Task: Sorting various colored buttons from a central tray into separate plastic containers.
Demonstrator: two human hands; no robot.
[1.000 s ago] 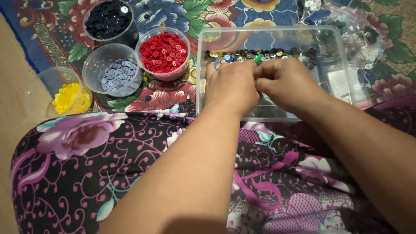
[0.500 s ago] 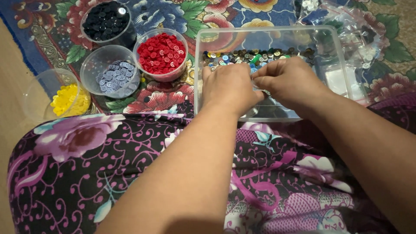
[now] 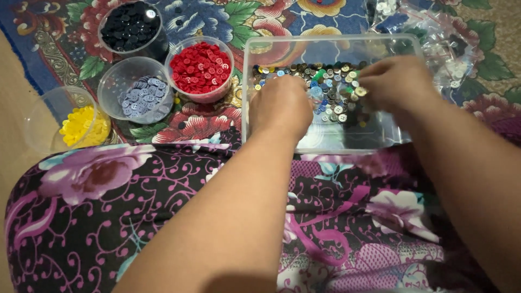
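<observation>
A clear rectangular plastic box (image 3: pixel 325 38) rests on a floral mat in front of my lap. A heap of mixed coloured buttons (image 3: pixel 331 95) lies in it. My left hand (image 3: pixel 279 106) reaches into the box's left side, knuckles up, with its fingertips curled down out of sight at the edge of the heap. My right hand (image 3: pixel 396 81) hovers over the right side of the heap. Its thumb and finger pinch a small pale button (image 3: pixel 361 91).
Left of the box stand four round clear tubs: red buttons (image 3: pixel 199 68), black buttons (image 3: pixel 130 24), grey-blue buttons (image 3: pixel 142 93) and yellow buttons (image 3: pixel 81 125). Clear plastic bags (image 3: pixel 450 49) of buttons lie at the upper right. My floral-clothed lap (image 3: pixel 163 206) fills the foreground.
My two hands were together over the middle of the box. They have moved apart: the right hand went to the right, and the button heap between them now shows.
</observation>
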